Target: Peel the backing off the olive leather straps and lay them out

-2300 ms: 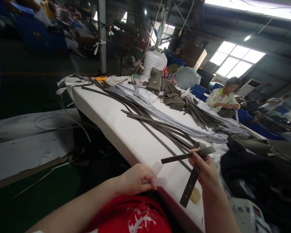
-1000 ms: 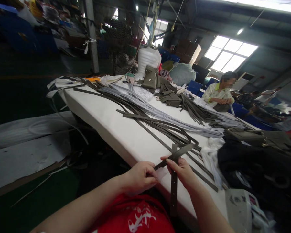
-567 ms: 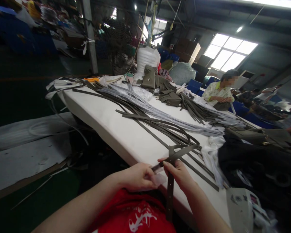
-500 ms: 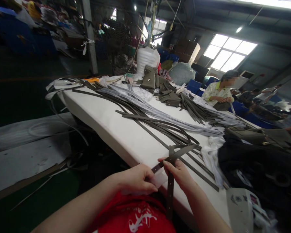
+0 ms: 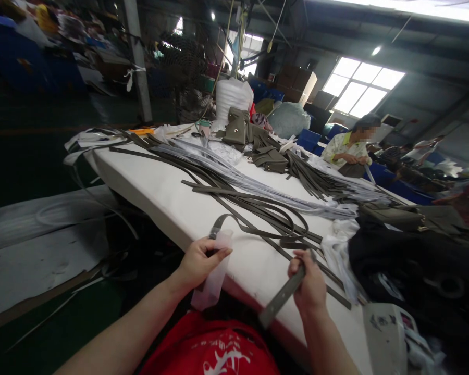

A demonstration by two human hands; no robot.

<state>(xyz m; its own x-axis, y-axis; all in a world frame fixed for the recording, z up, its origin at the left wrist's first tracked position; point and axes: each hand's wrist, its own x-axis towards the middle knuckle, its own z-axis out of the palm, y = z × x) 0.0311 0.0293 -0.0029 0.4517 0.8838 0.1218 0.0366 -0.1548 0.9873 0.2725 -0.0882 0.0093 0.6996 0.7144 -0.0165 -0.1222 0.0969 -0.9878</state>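
Note:
At the near table edge, my left hand [image 5: 199, 264] is closed on a translucent plastic strip [image 5: 214, 285], which hangs down past the edge. Part of a dark olive strap [image 5: 244, 227] passes into the same grip and loops up over the table. My right hand [image 5: 309, 285], apart to the right, is wrapped round a strap end with punched holes [image 5: 282, 301] that points down toward me. Whether both hands hold one strap cannot be made out. More loose straps [image 5: 234, 194] lie in a long bundle just beyond my hands.
Plastic-wrapped straps [image 5: 258, 185] and olive bags [image 5: 236, 127] lie farther back on the white table [image 5: 148, 177]. A co-worker [image 5: 349, 148] works at the far side. Black cloth [image 5: 406, 271] and a pale machine [image 5: 385, 333] are at right.
My hands have moved apart, the left up and leftward, the right to the right. The strap end in my right hand has swung from hanging down to slanting. The plastic strip now shows more fully.

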